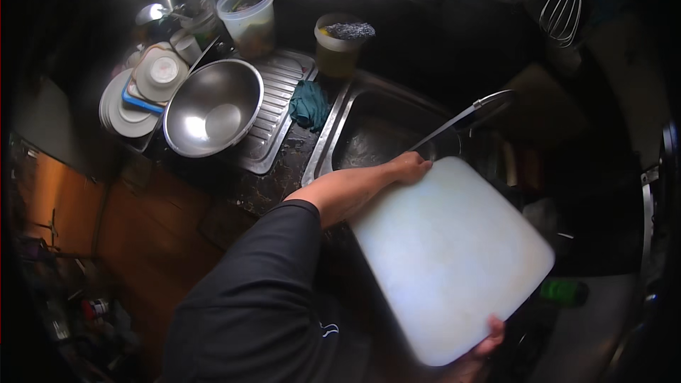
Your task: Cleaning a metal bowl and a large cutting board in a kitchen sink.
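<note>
A large white cutting board [452, 255] is held up at a slant in front of the sink [367, 138]. My left hand [412, 167] is closed at the board's upper left corner, beside the sink; whether it grips the board or something else there is hidden. A thin pale stream or tube [444, 130] runs from the curved faucet [495, 97] down towards that hand. My right hand [492, 338] grips the board's lower right edge, its fingers partly behind it.
Left of the sink, a teal cloth [309, 105] lies near a ribbed metal drainboard [276, 101]. A steel bowl [223, 111], stacked plates [130, 111] and a plastic bucket [247, 24] stand further left. Behind is a tub with foil [338, 53]. A whisk [564, 5] hangs upper right.
</note>
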A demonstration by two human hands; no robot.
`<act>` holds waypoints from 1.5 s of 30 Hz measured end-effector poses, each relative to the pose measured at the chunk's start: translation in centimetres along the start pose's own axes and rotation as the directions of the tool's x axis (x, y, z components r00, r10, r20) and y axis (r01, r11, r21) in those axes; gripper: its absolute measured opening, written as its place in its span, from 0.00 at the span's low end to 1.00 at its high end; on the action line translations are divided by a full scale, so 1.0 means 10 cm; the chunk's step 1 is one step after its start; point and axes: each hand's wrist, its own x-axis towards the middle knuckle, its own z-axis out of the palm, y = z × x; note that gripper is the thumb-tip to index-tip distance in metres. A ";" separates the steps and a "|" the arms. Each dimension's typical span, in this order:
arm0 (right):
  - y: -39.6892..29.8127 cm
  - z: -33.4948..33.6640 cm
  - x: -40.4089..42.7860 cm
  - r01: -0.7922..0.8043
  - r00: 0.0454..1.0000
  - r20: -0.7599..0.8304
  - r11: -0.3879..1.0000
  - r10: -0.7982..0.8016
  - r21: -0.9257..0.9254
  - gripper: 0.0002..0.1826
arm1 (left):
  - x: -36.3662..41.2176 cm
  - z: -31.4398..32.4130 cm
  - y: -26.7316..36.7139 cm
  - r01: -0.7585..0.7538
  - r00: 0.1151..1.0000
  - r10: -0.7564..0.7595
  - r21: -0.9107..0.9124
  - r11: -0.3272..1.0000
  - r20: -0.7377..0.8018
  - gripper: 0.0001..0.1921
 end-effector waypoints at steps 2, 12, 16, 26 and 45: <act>0.22 0.08 -0.18 -0.039 0.988 -0.146 0.995 0.053 0.097 0.43 | -0.04 0.03 0.09 -0.042 0.999 0.039 0.149 0.988 0.029 0.21; 1.22 -0.37 -0.52 -0.122 0.990 -0.014 0.911 0.139 0.394 0.41 | -1.08 -1.20 -0.21 0.066 0.773 -0.384 -0.538 0.840 -0.505 0.47; 1.58 -0.43 -0.61 -0.265 0.958 -0.006 0.898 0.285 0.351 0.38 | -2.14 -1.71 -0.99 -0.057 0.372 -0.812 -0.884 0.464 -0.450 0.45; 2.32 -0.61 -0.64 -0.277 0.935 -0.102 0.878 0.340 0.391 0.37 | -2.99 -2.16 -1.61 -0.517 0.200 -0.802 -0.756 0.402 -0.563 0.33; 3.16 0.56 -0.35 0.152 0.884 -0.464 0.903 0.057 0.401 0.37 | -2.91 -1.72 -0.42 0.232 0.899 -0.416 -0.659 0.715 -0.136 0.16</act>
